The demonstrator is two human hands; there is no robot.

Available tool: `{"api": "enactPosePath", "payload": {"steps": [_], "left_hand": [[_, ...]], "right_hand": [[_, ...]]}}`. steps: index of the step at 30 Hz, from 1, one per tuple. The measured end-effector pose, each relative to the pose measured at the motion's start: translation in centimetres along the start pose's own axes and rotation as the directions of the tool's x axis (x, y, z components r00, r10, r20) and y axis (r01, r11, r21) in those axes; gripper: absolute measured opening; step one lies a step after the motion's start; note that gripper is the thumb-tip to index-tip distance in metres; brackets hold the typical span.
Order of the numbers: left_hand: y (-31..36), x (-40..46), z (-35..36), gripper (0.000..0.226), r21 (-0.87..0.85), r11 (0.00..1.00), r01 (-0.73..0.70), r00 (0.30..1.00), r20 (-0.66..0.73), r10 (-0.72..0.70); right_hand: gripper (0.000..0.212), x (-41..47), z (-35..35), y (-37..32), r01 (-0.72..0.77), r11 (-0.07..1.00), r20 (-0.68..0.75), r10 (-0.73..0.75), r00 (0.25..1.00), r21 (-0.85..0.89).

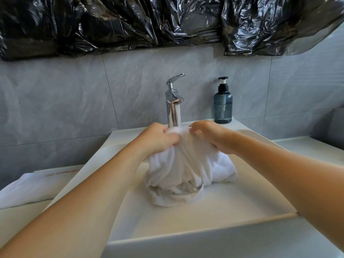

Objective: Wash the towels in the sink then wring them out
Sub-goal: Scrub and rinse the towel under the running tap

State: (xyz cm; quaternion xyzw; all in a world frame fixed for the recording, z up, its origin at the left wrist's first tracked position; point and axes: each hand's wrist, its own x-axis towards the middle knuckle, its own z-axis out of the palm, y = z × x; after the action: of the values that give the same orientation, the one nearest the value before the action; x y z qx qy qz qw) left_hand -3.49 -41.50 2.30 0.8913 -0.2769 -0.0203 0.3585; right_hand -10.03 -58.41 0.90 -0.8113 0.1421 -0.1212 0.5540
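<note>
A wet white towel (178, 170) hangs bunched over the white sink (204, 231), its lower folds resting on the basin floor. My left hand (158, 139) grips the towel's top on the left. My right hand (210, 135) grips the top on the right, fingers curled into the cloth. Both hands hold the gathered cloth right under the chrome tap (174, 101), and water runs from its spout onto the towel. A second white towel (31, 187) lies folded on the counter to the left of the sink.
A blue pump soap bottle (223, 104) stands on the sink's back right corner. Grey marble tiles cover the wall, and black plastic sheeting (167, 21) hangs above. White counter extends to the right of the sink.
</note>
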Motion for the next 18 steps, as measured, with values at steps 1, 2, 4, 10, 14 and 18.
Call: {"api": "enactPosePath", "payload": {"steps": [1,2,4,10,14,18], "left_hand": [[0.0,0.0,-0.4,0.029,-0.024,0.999,0.023,0.998,-0.052,-0.025],[-0.1,0.0,-0.8,0.029,-0.085,0.995,0.048,0.995,-0.086,-0.056],[0.0,-0.3,-1.4,0.023,-0.198,0.974,0.109,0.976,-0.163,-0.143],[-0.1,0.5,-2.1,0.025,-0.212,0.959,0.189,0.941,-0.240,-0.239],[0.2,-0.3,-1.1,0.045,-0.172,0.984,-0.037,0.995,0.082,0.052],[-0.1,-0.7,-0.1,0.055,-0.079,0.997,0.005,0.938,0.346,0.023]], "right_hand": [[0.025,0.1,-0.1,0.1,0.005,1.000,0.025,-0.005,1.000,-0.017],[0.036,0.0,-0.1,0.1,0.004,0.999,0.062,0.000,0.998,-0.054],[0.047,-0.2,0.0,0.3,-0.009,0.979,0.161,0.043,0.986,-0.204],[0.007,-0.5,0.8,0.7,0.103,0.923,0.171,-0.042,0.984,-0.370],[0.010,-1.1,1.3,0.0,0.124,0.982,0.157,-0.101,0.982,-0.145],[0.017,-1.2,1.5,-0.4,0.098,0.993,0.131,-0.089,0.987,-0.064]]}}
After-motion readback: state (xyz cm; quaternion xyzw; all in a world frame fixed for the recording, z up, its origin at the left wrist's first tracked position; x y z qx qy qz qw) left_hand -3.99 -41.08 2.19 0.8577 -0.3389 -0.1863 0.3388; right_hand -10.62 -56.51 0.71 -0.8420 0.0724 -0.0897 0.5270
